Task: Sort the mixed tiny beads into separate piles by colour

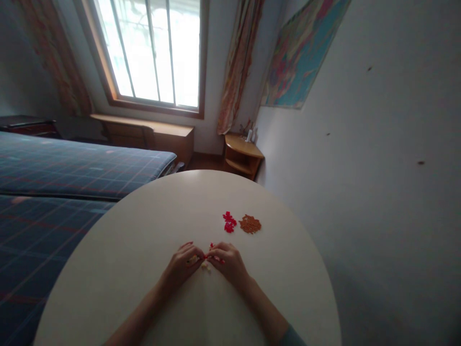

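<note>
My left hand [184,262] and my right hand [229,260] meet fingertip to fingertip just above the round table, both pinched closed. Between the fingertips is a small red piece [206,256], too small to tell its kind. Cream-coloured bits [206,267] lie just below the fingertips, and more red and cream pieces show partly behind my fingers. Beyond my right hand is a loose heap of small red pieces [229,223]. Beside it, to the right, sits a heap of small brown pieces [250,224].
The round cream table [151,221] fills the foreground. A bed with a blue plaid cover [82,163] stands to the left, and a white wall [378,216] runs along the right. Farther back are a wooden desk [173,129], a corner shelf [241,145] and a bright window [154,53].
</note>
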`<state>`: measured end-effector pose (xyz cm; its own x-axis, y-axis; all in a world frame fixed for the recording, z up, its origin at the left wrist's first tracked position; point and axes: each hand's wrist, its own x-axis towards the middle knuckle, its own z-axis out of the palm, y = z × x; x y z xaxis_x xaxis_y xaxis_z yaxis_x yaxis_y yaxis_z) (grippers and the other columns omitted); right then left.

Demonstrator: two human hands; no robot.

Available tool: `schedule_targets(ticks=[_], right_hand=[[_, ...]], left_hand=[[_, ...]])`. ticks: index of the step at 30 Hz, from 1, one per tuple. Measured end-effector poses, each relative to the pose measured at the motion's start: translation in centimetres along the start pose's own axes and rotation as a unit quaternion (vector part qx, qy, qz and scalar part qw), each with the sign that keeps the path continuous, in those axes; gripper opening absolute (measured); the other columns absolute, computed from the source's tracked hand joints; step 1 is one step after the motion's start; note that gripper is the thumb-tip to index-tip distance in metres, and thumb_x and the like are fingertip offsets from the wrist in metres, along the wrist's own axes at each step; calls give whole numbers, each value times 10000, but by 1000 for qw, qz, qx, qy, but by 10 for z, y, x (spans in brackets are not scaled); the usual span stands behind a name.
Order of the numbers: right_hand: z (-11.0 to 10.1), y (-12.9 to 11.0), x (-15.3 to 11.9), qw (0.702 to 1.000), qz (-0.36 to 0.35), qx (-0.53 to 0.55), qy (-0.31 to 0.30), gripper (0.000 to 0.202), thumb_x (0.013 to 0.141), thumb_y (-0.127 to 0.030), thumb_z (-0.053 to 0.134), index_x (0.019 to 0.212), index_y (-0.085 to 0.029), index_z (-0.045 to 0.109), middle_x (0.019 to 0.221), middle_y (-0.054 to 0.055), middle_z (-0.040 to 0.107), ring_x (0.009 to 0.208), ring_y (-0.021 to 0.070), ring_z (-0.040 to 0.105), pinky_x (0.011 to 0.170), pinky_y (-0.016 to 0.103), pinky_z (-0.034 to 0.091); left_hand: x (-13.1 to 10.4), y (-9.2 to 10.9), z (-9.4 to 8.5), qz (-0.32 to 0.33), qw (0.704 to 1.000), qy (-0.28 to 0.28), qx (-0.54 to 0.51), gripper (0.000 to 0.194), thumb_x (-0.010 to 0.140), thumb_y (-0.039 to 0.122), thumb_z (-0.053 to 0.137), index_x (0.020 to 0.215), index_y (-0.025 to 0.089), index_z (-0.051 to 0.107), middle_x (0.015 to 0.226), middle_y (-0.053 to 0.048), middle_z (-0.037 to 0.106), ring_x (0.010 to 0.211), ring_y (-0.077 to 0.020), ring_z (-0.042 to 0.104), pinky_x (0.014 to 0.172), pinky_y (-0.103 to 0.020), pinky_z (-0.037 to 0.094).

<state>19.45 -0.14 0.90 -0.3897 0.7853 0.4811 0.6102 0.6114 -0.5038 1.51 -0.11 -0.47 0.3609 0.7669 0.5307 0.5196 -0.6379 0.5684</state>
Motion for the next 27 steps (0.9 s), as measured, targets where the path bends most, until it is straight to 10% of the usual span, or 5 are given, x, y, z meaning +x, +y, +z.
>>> schedule_targets(ticks=[13,27], right_hand=[[-2,2,0,999,-3,31,12,79,759,-245,590,720,-211,649,722,9,616,676,102,555,652,199,416],[-30,57,-1,975,181,-70,112,129,782,-255,525,746,-189,630,769,28,565,572,116,502,598,234,420]], left_hand=[[0,-1,-2,0,1000,-15,8,96,773,212,527,687,196,566,661,8,637,641,-120,591,880,-347,402],[0,-5,0,-70,996,-58,27,94,740,229,548,821,202,586,856,-45,636,822,-177,578,742,-296,457]])
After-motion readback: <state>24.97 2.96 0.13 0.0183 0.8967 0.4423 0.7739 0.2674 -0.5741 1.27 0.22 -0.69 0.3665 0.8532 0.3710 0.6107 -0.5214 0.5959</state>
